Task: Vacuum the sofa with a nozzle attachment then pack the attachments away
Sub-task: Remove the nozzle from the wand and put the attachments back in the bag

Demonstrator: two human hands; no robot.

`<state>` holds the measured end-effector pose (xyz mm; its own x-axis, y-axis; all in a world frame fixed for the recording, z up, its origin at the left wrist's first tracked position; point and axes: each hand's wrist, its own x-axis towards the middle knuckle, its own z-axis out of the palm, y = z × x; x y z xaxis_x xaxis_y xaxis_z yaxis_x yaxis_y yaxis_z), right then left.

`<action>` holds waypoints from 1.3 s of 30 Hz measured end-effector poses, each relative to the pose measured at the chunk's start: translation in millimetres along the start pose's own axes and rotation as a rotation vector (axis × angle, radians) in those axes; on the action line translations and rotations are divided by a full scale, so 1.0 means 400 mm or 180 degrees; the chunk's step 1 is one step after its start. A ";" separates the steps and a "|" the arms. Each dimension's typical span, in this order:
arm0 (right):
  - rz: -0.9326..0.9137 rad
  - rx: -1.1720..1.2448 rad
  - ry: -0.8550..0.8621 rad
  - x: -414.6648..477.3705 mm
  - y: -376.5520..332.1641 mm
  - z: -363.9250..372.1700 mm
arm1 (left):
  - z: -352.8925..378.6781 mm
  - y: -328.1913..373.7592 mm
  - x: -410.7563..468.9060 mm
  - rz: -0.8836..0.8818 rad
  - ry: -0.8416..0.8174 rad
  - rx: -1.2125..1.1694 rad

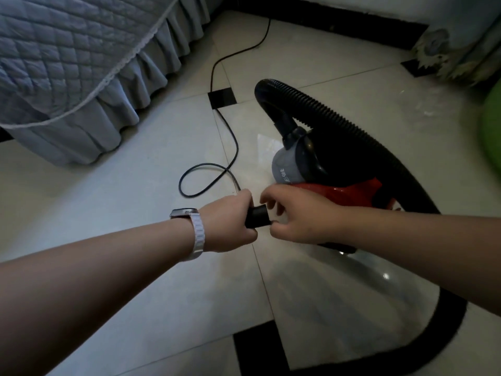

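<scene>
Above the tiled floor (135, 185), a short black tube end (257, 217) sits clamped in the left hand (230, 223); the right hand (295, 215) curls loosely at its open mouth, beside the red vacuum (352, 191) and ribbed hose (352, 131).

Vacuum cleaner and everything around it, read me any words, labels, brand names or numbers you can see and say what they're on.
Vacuum cleaner, grey front of the body: pale lettering, too blurred to read.
Watch on the left wrist: face seen edge-on, nothing readable.
No other text shows anywhere else.
</scene>
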<state>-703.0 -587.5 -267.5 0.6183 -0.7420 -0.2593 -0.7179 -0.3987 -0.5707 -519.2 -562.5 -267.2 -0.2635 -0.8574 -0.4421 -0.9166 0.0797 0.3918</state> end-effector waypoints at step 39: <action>-0.0123 -0.1556 -0.0233 0.006 -0.071 -0.038 | -0.099 0.006 -0.015 0.0147 -0.0573 0.0680</action>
<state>-686.2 -586.1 -239.9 0.6558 -0.6887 -0.3092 -0.7491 -0.6444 -0.1533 -508.1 -577.5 -231.6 -0.3380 -0.7478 -0.5714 -0.9400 0.2382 0.2443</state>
